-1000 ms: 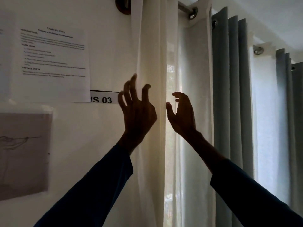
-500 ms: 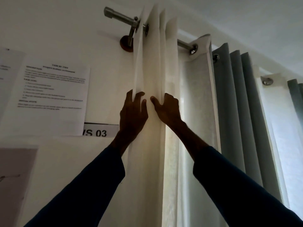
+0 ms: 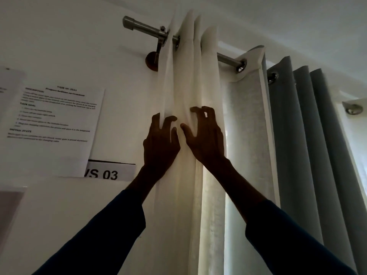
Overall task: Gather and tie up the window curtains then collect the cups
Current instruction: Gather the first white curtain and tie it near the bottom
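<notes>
A sheer white curtain (image 3: 188, 80) hangs in bunched folds from a metal rod (image 3: 145, 28) at the left end of the window. My left hand (image 3: 160, 143) is raised against the folds, its fingertips tucked into the left pleats. My right hand (image 3: 204, 139) sits just beside it, fingers curled and hooked into the folds to the right. Both hands hold the fabric at about the same height, nearly touching. A grey curtain (image 3: 301, 135) hangs in pleats further right. No cups are in view.
A printed task sheet (image 3: 57, 116) and a label reading "VS 03" (image 3: 107, 173) are stuck on the white wall to the left. The rod's wall bracket (image 3: 153, 60) is just left of the curtain. Daylight shows through the sheer panel (image 3: 244, 126).
Both hands went from hovering apart in front of the curtain to gripping its folds side by side. The view has tilted upward, showing the rod's end.
</notes>
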The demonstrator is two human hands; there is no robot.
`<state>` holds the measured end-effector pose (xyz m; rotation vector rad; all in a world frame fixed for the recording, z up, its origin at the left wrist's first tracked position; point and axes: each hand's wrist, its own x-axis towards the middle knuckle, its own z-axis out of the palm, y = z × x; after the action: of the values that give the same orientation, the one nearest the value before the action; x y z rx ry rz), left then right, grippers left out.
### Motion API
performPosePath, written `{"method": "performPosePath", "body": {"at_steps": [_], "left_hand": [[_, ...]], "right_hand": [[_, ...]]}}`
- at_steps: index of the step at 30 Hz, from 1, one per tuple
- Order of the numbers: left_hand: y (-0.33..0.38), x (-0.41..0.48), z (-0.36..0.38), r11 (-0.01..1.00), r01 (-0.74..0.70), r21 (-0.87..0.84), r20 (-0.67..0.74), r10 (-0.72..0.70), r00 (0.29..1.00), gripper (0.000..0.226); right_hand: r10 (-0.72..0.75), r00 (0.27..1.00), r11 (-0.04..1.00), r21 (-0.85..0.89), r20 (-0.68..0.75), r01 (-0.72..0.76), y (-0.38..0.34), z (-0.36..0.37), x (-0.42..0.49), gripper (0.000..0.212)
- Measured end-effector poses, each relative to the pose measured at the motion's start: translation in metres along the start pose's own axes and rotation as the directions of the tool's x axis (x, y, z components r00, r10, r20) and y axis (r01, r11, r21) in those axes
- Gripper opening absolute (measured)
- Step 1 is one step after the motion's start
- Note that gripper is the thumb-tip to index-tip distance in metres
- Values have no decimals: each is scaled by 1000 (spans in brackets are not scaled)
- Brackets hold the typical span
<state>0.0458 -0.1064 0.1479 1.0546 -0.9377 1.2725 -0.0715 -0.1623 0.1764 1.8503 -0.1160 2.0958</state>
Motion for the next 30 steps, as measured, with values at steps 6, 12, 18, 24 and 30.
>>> {"method": "performPosePath", "body": {"at_steps": [6,12,18,24,30], "left_hand": [[1,17,-6,998,-34,-53,-26,33,999,27],[0,32,31,995,-94,-13,209,95,973,35],[55,49,74,991,-92,-93,384,121,915,49],[100,11,87,961,-233,-151,407,275,871,47],[60,-4,58,976,-178,-122,313,208,927,36]], "right_hand": [[241,970,970,12,43,-242,-6,5,26,46],[276,959,951,-161,65,-263,59,-4,20,39],[399,916,868,-343,50,-359,155,-61,15,37],[502,865,813,-334,-10,-477,162,-77,-2,41],[139,987,916,-367,-85,-161,96,-70,-21,23]]}}
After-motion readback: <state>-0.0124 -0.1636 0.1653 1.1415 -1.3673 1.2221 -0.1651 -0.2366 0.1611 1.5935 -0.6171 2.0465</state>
